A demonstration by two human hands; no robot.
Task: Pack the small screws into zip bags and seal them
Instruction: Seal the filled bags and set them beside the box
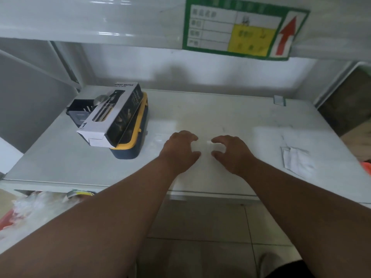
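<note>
Both my hands rest on the white tabletop (230, 117) near its front middle. My left hand (180, 151) and my right hand (230, 153) face each other with curled fingers. Between them lies a small clear zip bag (206, 146), pale and hard to make out against the table. Fingertips of both hands touch its edges. I cannot see any screws; the bag's contents are too faint to tell.
A spray bottle box (112, 115) lies on a yellow and navy case (132, 137) at the left, with a dark small bin (80, 113) behind it. Clear zip bags (295, 159) lie at the right. A green sign (245, 29) hangs on the shelf above.
</note>
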